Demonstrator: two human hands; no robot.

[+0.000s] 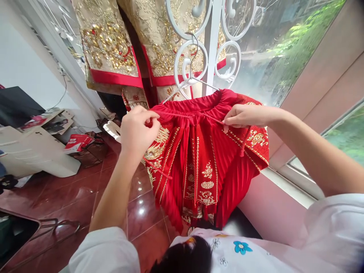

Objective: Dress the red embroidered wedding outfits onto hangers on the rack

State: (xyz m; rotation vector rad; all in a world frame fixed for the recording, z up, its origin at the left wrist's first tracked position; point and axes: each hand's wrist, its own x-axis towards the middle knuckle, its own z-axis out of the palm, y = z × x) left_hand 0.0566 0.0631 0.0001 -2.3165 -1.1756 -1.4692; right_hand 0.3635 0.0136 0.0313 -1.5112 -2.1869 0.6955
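A red pleated skirt with gold embroidery and a gathered waistband hangs from a wire hanger. Across the front of its waist runs a thin red drawstring, stretched between my two hands. At the left, my left hand pinches the string between thumb and forefinger. My right hand is closed on the string at the other side of the waist. One loose end dangles below my right hand, and another lies over the embroidered panel under my left hand.
Behind the skirt, gold-sequined garments with red hems hang by a white scrolled metal frame. A window is at the right. On the left stand white furniture and a red box on the tiled floor.
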